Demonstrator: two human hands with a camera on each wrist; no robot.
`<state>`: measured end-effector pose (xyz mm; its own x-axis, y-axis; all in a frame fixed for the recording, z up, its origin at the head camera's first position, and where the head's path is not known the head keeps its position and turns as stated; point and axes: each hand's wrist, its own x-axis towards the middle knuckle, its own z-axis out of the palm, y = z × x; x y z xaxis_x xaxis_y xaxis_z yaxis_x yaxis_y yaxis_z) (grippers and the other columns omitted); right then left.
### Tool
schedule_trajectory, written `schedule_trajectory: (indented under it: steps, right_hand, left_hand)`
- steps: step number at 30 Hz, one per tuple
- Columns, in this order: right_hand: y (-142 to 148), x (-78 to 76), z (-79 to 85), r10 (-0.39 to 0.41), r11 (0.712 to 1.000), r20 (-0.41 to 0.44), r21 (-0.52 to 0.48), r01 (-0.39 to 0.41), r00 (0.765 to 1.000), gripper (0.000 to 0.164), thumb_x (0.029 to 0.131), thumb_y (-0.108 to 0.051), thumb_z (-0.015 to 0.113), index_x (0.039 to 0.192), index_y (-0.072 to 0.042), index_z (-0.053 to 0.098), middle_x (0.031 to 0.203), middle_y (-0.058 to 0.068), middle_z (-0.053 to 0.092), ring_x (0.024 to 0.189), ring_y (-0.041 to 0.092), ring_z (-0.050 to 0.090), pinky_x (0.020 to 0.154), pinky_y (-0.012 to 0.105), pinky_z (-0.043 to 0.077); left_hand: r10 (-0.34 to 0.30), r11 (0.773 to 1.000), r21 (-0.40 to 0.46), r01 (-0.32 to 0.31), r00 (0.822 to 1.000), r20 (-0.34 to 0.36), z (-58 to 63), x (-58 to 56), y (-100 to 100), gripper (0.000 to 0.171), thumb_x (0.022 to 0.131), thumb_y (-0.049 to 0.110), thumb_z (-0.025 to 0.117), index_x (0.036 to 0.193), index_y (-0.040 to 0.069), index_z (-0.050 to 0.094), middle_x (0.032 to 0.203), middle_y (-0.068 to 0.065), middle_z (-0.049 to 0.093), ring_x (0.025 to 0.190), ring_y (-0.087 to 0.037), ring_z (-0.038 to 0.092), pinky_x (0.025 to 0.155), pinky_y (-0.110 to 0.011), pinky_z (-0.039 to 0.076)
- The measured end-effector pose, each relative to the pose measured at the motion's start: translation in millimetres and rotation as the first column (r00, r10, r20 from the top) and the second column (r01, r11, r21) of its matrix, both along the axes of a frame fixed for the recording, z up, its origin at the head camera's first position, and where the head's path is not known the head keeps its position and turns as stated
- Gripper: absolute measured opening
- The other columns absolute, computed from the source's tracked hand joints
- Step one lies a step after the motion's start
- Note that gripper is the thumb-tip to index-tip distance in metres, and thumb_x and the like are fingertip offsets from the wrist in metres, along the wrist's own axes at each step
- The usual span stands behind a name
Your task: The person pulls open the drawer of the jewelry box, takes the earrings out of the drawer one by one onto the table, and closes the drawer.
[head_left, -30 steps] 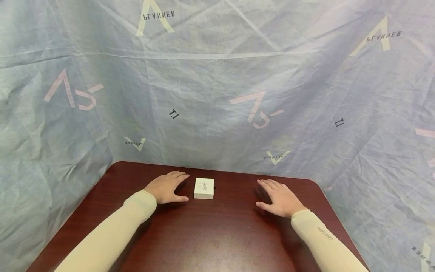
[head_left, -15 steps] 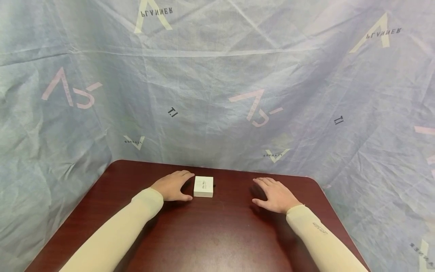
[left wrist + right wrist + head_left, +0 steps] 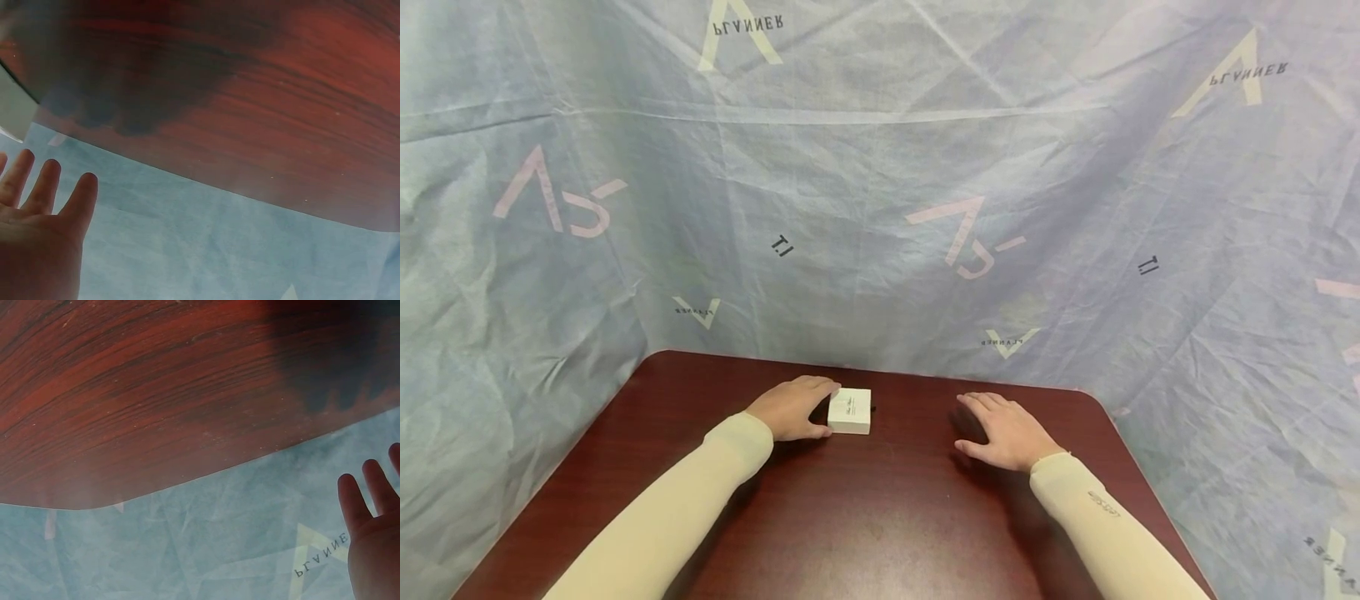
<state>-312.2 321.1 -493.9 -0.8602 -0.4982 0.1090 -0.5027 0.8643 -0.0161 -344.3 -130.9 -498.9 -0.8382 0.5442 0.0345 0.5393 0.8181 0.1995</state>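
Note:
A small white box with dark print on its lid lies near the far side of the dark red table. My left hand reaches to its left side, fingertips by the far left corner and thumb by the near left corner; firm contact is hard to make out. In the left wrist view, that hand's spread fingers show beside a pale corner of the box. My right hand hovers to the right, apart from the box, holding nothing. Its straight fingers appear in the right wrist view.
A dark reddish wood-grain table with rounded far corners spans the view. Grey-blue printed cloth hangs behind it and along both sides. A small dark tab sticks out at the box's right side.
My left hand has moved right, up to the box's left side. My right hand has shifted slightly left. The box stays in place on the table.

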Motion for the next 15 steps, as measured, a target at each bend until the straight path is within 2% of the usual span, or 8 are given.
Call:
schedule_trajectory:
  steps: [9,15]
  right_hand:
    - [0.5,0.5,-1.5,0.001,1.000,-0.018,0.012,-0.001,1.000,0.089,0.107,-0.066,0.075,0.173,-0.010,0.058,0.172,0.015,0.067,0.160,0.042,0.064,0.129,0.071,0.056]
    - [0.8,-0.7,-2.3,0.005,1.000,-0.022,0.014,-0.005,1.000,0.089,0.106,-0.067,0.074,0.173,-0.011,0.059,0.171,0.015,0.067,0.159,0.043,0.064,0.128,0.071,0.056]
  left_hand:
    - [-0.004,1.000,-0.028,0.003,1.000,-0.010,-1.4,-1.5,2.1,0.082,0.107,0.046,0.090,0.176,0.016,0.057,0.178,-0.007,0.064,0.168,-0.035,0.058,0.138,-0.056,0.053]
    - [-0.035,0.998,-0.047,0.033,0.998,-0.042,-0.8,-1.9,3.8,0.070,0.107,0.041,0.091,0.167,0.016,0.067,0.175,-0.009,0.066,0.164,-0.036,0.062,0.136,-0.055,0.054]
